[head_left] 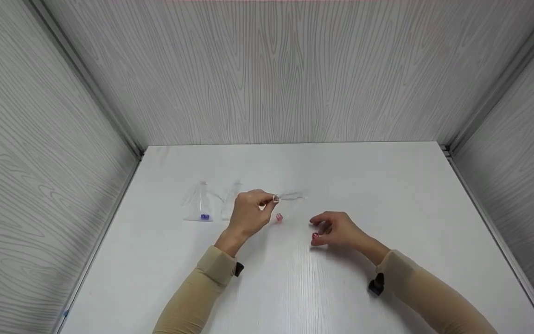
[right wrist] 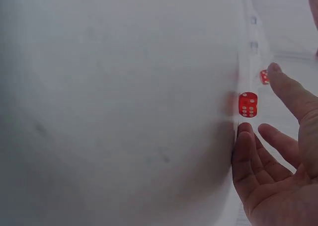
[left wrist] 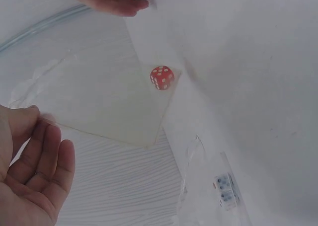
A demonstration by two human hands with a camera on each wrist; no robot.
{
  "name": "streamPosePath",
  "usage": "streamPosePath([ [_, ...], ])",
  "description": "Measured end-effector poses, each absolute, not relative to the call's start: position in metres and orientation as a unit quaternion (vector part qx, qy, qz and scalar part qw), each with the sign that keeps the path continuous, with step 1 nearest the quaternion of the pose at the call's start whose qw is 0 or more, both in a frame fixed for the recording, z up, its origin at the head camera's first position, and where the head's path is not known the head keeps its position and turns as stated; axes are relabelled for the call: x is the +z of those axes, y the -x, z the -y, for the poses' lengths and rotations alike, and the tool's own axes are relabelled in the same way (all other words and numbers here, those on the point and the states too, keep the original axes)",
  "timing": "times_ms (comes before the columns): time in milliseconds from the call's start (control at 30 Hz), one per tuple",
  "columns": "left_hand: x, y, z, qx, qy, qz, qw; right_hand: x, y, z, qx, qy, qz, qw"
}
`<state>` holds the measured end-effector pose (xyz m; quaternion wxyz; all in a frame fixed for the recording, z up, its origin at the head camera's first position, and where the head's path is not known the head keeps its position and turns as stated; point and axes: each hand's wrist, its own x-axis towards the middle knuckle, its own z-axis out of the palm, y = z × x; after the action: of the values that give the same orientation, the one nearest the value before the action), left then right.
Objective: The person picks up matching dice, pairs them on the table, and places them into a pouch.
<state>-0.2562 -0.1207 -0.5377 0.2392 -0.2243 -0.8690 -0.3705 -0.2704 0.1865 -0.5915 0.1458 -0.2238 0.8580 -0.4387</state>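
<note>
My left hand (head_left: 248,213) pinches the edge of a clear plastic bag (left wrist: 99,107) between thumb and fingers. A red die with white dots (left wrist: 161,78) sits in the bag's far corner, and it also shows below the left fingertips in the head view. To the right, my right hand (head_left: 339,229) rests low at the table, thumb and fingers spread apart. Between them lies another red die (right wrist: 248,105), close to the fingertips in the right wrist view and by the thumb tip in the head view.
On the white table (head_left: 387,185), left of the left hand, a clear bag (head_left: 198,199) holds blue dice (head_left: 205,216). Beside it lies another clear bag (head_left: 231,199), partly behind the left hand. In the left wrist view, transparent dice (left wrist: 226,191) show in a bag. Wood-grain panels (head_left: 267,69) enclose the table.
</note>
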Motion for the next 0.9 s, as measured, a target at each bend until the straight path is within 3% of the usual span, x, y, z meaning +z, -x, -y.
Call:
streamPosePath([
  [700, -0.538, 0.254, 0.120, -0.382, 0.227, 0.860, 0.251, -0.597, 0.271, -0.186, -0.431, 0.194, -0.873, 0.118],
  [900, -0.536, 0.254, 0.118, -0.374, 0.236, 0.861, 0.252, -0.576, 0.273, -0.182, -0.495, 0.204, -0.843, 0.053],
])
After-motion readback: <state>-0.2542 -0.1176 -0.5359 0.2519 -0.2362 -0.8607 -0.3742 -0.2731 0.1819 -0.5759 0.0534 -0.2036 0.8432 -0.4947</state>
